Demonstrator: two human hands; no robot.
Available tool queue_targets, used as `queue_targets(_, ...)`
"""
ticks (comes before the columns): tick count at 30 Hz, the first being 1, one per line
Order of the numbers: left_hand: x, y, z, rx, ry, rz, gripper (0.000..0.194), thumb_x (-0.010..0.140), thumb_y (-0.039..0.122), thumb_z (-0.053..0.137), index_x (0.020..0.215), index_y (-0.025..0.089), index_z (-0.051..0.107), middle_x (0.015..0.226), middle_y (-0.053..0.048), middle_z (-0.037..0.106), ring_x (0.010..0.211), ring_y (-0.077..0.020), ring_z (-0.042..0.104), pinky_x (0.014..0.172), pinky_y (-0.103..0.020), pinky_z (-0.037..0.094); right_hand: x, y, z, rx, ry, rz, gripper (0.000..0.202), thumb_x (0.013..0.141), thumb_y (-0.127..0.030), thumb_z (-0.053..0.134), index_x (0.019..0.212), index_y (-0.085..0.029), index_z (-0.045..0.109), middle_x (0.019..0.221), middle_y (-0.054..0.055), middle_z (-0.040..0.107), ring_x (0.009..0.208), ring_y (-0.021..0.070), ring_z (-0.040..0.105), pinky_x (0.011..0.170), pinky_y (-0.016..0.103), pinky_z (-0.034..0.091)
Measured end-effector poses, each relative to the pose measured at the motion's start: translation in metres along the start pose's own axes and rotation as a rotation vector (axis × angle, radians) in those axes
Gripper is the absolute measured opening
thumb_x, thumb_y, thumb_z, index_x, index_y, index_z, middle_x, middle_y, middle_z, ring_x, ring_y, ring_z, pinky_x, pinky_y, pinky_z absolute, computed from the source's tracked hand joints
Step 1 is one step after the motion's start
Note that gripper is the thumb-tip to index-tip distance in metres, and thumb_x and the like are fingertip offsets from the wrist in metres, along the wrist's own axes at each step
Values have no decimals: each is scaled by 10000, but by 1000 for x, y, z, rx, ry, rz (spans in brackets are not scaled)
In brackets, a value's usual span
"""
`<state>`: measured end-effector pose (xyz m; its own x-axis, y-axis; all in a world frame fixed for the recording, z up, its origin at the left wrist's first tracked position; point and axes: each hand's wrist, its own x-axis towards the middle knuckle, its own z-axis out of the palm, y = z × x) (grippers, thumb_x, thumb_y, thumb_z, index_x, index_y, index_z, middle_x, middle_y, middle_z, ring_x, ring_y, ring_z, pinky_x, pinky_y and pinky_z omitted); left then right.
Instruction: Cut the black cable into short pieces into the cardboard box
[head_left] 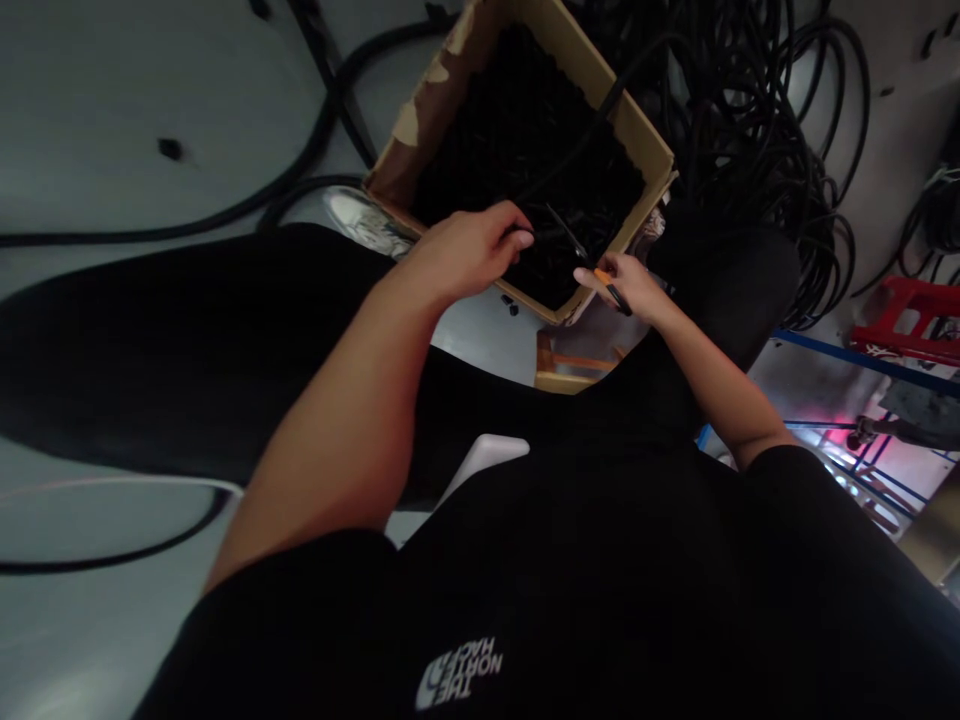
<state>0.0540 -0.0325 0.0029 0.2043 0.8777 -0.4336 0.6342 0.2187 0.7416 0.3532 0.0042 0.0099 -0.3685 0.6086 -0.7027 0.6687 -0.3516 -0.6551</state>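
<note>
My left hand [480, 245] is closed over the near left edge of a cardboard box [645, 140], pinching a dark piece too small to make out well. My right hand [626, 285] grips scissors [604, 279] with orange and black handles at the box's near right corner. Their thin blades point up and left, over the box. Dark pieces [525, 120] fill much of the box. A black cable [611, 100] crosses over its right wall and reaches down toward the area between my hands.
Coiled black cables [810, 180] are heaped right of the box. Another thick cable [307, 150] runs across the floor on the left. A red stool [911, 320] and a blue metal frame [862, 360] stand at the right. Small black bits [169, 149] lie on the floor.
</note>
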Motion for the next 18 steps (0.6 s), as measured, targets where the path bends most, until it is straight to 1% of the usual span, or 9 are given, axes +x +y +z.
queue_targets(2, -2, 5, -9, 0, 80, -103, 454, 1140, 619, 573, 1399, 285, 735, 1080, -33, 838, 1145, -295, 757, 1055, -456, 571, -3, 0, -1, 4, -26, 12, 902, 815, -1125, 811, 971, -282, 531, 720, -5, 576, 661, 191, 575, 577, 340, 498)
queue_targets(4, -4, 10, -18, -58, 146, -149, 511, 1121, 676, 604, 1422, 278, 712, 1101, -15, 824, 1222, -285, 733, 1115, -471, 548, -5, 0, -1, 15, -83, 38, 886, 802, -1079, 877, 977, -282, 531, 725, -3, 584, 656, 186, 571, 571, 338, 490)
queue_targets(5, -5, 13, -22, -85, 165, -158, 530, 1103, 703, 623, 1416, 283, 705, 1108, -10, 819, 1257, -288, 719, 1134, -482, 539, -5, 0, 0, 24, -108, 47, 883, 785, -1053, 916, 982, -281, 536, 753, 4, 598, 679, 190, 586, 588, 345, 510)
queue_targets(7, -6, 18, -24, -119, 174, -159, 546, 1070, 753, 653, 1373, 302, 701, 1116, -10, 814, 1312, -297, 692, 1158, -497, 530, -4, 2, 4, 59, -146, 49, 879, 760, -1012, 968, 1015, -278, 558, 846, 28, 640, 776, 218, 648, 675, 382, 594)
queue_targets(9, -5, 21, -21, -135, 157, -146, 543, 1055, 789, 666, 1309, 310, 698, 1143, -13, 817, 1321, -293, 679, 1173, -495, 530, -2, 4, 7, 87, -160, 24, 870, 772, -997, 967, 1070, -276, 582, 957, 51, 672, 910, 259, 705, 815, 438, 671)
queue_targets(12, -3, 29, -10, -151, 129, -116, 542, 1034, 786, 709, 1244, 288, 679, 1256, -8, 834, 1253, -259, 702, 1159, -472, 558, 2, 4, 11, 64, -136, -7, 851, 832, -1001, 917, 1117, -274, 580, 1026, 58, 662, 1061, 303, 729, 987, 508, 705)
queue_targets(14, -2, 35, -2, -153, 107, -97, 569, 1028, 797, 719, 1228, 266, 676, 1277, -4, 846, 1254, -240, 714, 1139, -449, 577, 5, 2, 13, 46, -111, -11, 834, 881, -1007, 873, 1119, -268, 570, 1037, 61, 649, 1114, 316, 734, 1065, 547, 706)
queue_targets(16, -1, 41, 4, -145, 80, -85, 586, 1050, 806, 684, 1216, 244, 688, 1239, -7, 858, 1281, -234, 724, 1126, -434, 586, 7, -1, 15, 59, -84, -14, 821, 927, -1023, 816, 1116, -263, 568, 1062, 70, 655, 1143, 316, 744, 1125, 571, 703)
queue_targets(18, 0, 45, 7, -131, 54, -79, 565, 1083, 768, 641, 1219, 223, 707, 1202, -15, 866, 1291, -234, 735, 1122, -435, 591, 8, -4, 18, 73, -57, -34, 803, 969, -1028, 762, 1110, -261, 575, 1087, 82, 675, 1161, 316, 753, 1148, 577, 705)
